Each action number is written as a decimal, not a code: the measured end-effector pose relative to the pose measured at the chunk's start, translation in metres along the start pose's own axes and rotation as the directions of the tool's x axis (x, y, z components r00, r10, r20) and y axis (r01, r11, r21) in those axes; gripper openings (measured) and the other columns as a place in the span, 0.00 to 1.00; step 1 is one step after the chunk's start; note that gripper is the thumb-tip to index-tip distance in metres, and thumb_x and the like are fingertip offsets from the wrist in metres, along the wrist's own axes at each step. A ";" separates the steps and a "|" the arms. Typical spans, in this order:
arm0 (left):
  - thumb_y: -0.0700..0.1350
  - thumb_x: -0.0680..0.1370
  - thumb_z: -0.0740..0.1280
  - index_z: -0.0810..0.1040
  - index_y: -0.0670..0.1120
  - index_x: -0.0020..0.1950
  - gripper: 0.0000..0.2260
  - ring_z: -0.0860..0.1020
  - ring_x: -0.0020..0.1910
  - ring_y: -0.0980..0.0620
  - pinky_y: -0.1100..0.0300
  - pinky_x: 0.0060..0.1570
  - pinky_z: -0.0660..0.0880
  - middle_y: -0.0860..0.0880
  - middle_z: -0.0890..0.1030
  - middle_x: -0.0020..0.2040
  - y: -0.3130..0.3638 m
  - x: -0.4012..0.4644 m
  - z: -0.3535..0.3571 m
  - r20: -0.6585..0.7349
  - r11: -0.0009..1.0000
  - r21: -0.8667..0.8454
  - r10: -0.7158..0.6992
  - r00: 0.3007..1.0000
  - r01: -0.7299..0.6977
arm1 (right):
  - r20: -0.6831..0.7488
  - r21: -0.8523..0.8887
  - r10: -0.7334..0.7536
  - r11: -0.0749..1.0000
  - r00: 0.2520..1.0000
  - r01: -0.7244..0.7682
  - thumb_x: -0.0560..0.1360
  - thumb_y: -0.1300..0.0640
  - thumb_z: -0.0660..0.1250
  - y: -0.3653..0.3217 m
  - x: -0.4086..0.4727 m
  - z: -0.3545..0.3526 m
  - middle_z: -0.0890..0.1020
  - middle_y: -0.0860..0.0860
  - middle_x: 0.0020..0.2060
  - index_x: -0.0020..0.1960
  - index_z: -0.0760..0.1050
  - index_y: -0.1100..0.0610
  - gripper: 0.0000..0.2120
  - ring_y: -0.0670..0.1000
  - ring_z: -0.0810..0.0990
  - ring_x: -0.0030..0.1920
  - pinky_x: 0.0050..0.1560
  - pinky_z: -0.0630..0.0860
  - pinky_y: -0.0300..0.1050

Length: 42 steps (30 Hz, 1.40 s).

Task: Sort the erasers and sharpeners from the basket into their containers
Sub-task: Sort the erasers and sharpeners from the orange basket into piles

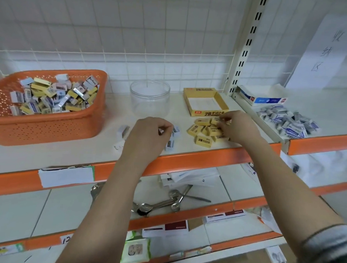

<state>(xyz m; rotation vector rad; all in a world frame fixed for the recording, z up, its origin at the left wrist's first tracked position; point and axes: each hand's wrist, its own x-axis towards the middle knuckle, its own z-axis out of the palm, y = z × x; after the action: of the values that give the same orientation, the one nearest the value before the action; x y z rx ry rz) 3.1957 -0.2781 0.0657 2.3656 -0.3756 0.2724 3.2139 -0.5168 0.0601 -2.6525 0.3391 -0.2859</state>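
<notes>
The right hand (235,127) has its fingers curled down onto a heap of yellow erasers (207,132), pinching one at the heap's far edge, and the yellow tray (205,102) that should take them lies directly beyond its fingertips, near and open-topped, so the coming move looks like a short carry straight away from the body. The erasers are short blocks lying every way, with no shared long axis. The left hand (150,133) is curled round something small, probably one of the pale sharpeners (175,131) scattered just beside and under it; what it grips is blurred. The clear jar (149,98) stands just beyond this hand, so each hand is the nearer one to its own container. Well off to the left hand's outer side sits the orange basket (48,108), still heaped with mixed pieces. As for writing, "2B" reads on the erasers and on the tray's front wall, followed by Chinese characters too soft to make out; a handwritten sheet (331,52) far beyond the right hand also carries characters.
</notes>
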 end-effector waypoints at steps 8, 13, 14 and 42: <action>0.45 0.77 0.66 0.83 0.51 0.51 0.07 0.74 0.36 0.66 0.73 0.38 0.69 0.60 0.78 0.40 -0.004 0.001 -0.045 -0.113 0.996 -0.075 -0.046 0.992 0.038 | -0.038 0.059 -0.170 0.983 0.985 0.172 0.77 0.57 0.63 -0.045 -0.009 -0.009 0.82 0.49 0.49 0.59 0.79 0.54 0.12 0.47 0.76 0.35 0.33 0.73 0.34; 0.43 0.78 0.65 0.83 0.48 0.51 0.08 0.72 0.36 0.67 0.80 0.37 0.66 0.60 0.77 0.41 -0.038 0.004 -0.094 -0.210 0.998 -0.052 -0.050 0.976 0.039 | -0.102 0.073 -0.255 0.962 0.961 0.263 0.77 0.56 0.63 -0.105 -0.025 0.008 0.80 0.47 0.43 0.57 0.80 0.53 0.11 0.46 0.76 0.38 0.42 0.70 0.39; 0.43 0.78 0.65 0.83 0.48 0.51 0.08 0.72 0.36 0.67 0.81 0.36 0.65 0.60 0.76 0.40 -0.047 0.004 -0.103 -0.227 0.998 -0.042 -0.045 0.973 0.037 | -0.122 0.073 -0.276 0.956 0.953 0.286 0.77 0.55 0.63 -0.119 -0.029 0.012 0.80 0.47 0.42 0.57 0.80 0.54 0.11 0.47 0.76 0.39 0.42 0.70 0.39; 0.45 0.77 0.67 0.84 0.52 0.47 0.06 0.75 0.37 0.68 0.78 0.35 0.68 0.64 0.77 0.36 -0.211 -0.004 -0.250 -0.218 0.991 -0.034 -0.132 0.967 0.127 | 0.350 -0.239 -0.404 0.834 0.845 0.498 0.71 0.47 0.72 -0.371 0.082 0.154 0.84 0.50 0.35 0.45 0.82 0.57 0.13 0.49 0.83 0.37 0.41 0.80 0.44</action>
<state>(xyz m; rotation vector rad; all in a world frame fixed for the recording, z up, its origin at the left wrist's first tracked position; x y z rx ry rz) 3.2421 0.0428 0.1135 2.2992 -0.1175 0.4608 3.4017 -0.1550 0.1059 -3.0179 -0.3899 0.0206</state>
